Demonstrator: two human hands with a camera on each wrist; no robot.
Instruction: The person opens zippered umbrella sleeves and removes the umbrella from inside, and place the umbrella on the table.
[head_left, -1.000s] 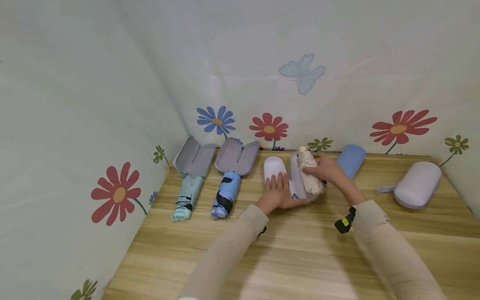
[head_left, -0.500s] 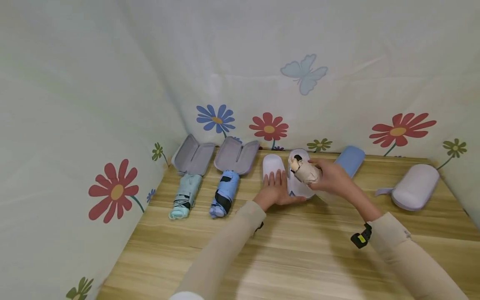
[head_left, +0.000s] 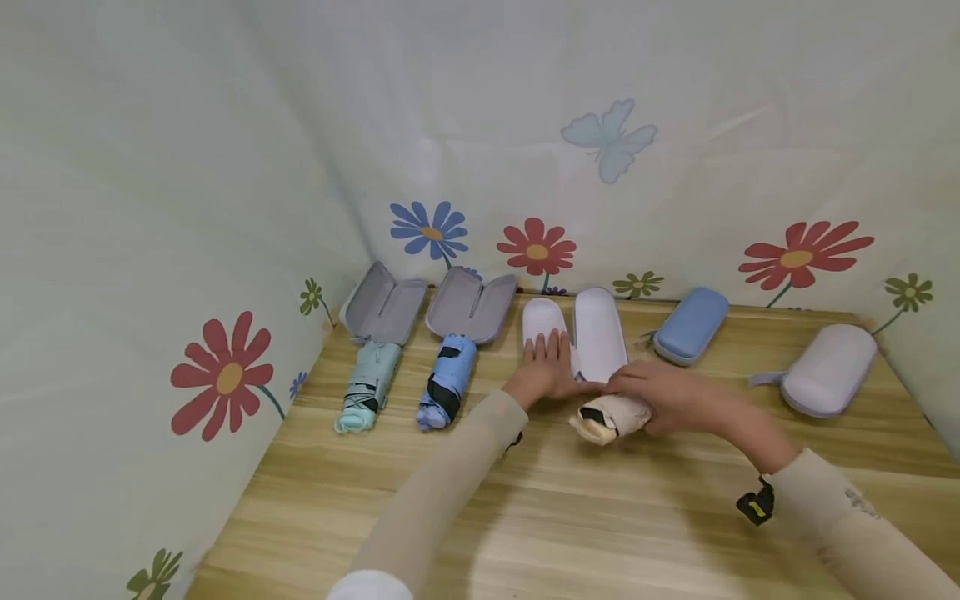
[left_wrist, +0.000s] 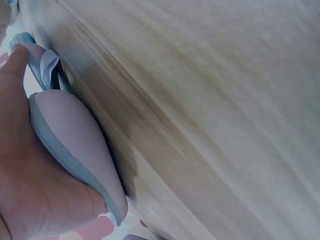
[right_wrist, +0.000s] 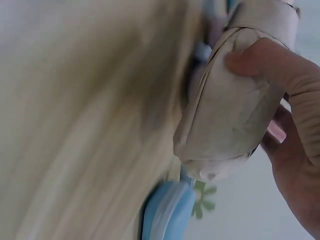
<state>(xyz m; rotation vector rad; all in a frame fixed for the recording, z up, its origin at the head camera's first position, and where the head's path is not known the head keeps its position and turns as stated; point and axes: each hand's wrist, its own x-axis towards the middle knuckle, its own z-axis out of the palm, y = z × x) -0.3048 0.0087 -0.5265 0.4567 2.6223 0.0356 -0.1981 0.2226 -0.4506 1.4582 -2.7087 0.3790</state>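
Observation:
My right hand [head_left: 678,402] grips a folded beige umbrella [head_left: 613,415] just in front of an open pale case. The right wrist view shows the thumb across the wrapped cloth of the umbrella [right_wrist: 227,115], with fingers round the far side. Flat on the left half of the pale case [head_left: 600,333] lies my left hand [head_left: 549,375], fingers straight and thumb reaching toward the right half. Seen from the left wrist, the hand rests over the rounded, zip-edged shell of the case [left_wrist: 77,130], which sits on the wooden table.
Left of me, two open grey cases [head_left: 384,308] stand by the wall, with a mint folded umbrella [head_left: 371,387] and a blue folded umbrella [head_left: 448,383] in front. A closed blue case [head_left: 692,325] and a closed pale case [head_left: 828,371] lie to the right on the table [head_left: 570,517].
My right hand has lifted the beige umbrella out of the pale case's right half and brought it toward me, turning it sideways. The left hand has stayed on the case.

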